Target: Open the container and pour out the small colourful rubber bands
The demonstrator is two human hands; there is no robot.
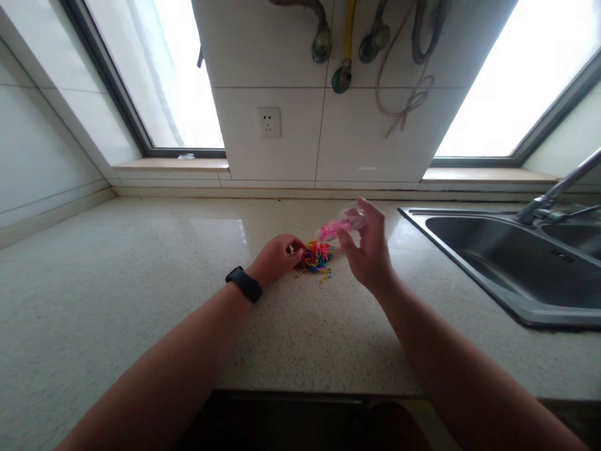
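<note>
A small heap of colourful rubber bands or thin loops (316, 255), red, yellow, blue and pink, lies on the speckled countertop (300, 338). My left hand (278, 258), with a black band on the wrist, rests at the heap's left edge. Its thumb and forefinger are curled together in a pinch, and whatever is between the tips is too small to name. Just right of and above the heap, my right hand (372, 247) grips a clear plastic container (348, 222) tilted toward the heap. Pink pieces (334, 229) show inside it, slightly blurred.
To the right a steel sink (469, 275) with a faucet (544, 203) is set into the counter. The tiled wall behind carries a power socket (269, 122), pipe valves (342, 78) and a hanging cord (408, 109). Windows stand on both sides.
</note>
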